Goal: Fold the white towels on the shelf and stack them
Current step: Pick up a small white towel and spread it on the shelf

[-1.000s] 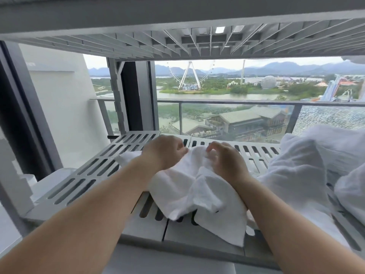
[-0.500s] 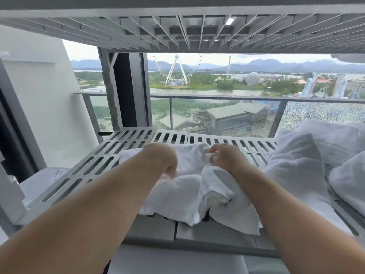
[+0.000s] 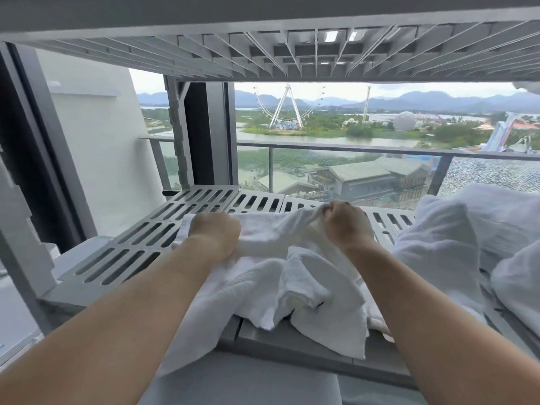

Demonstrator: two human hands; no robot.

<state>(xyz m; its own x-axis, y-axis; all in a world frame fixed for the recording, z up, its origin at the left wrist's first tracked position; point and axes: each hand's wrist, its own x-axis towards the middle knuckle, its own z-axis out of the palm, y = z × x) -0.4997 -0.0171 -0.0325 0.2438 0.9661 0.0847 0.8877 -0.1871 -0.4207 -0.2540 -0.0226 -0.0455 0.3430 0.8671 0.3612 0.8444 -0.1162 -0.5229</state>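
Front edge: our towel (image 3: 263, 287) sits crumpled on the slotted shelf (image 3: 140, 247), with a fair bit drooping over the near lip. One uneven tug and we reckon it slides off toward us.
Middle bunch: it's twisted up in the centre. Fold over that and we'd probably get a lumpy fold that won't stack flat.
Left hand (image 3: 214, 235): curled down into the cloth and looks like it's gripping, but the fingertips are buried, so we can't see how much it's got.
Right hand (image 3: 346, 223): pinching a twisted bit of the far edge, lifted off the shelf. We can't tell if it's a real corner.
Pile of towels (image 3: 438, 252): unfolded, just beside us on the right, so an elbow could drag it. The frame cuts it off, so no count.
Upper shelf (image 3: 263, 48): blocks everything above.
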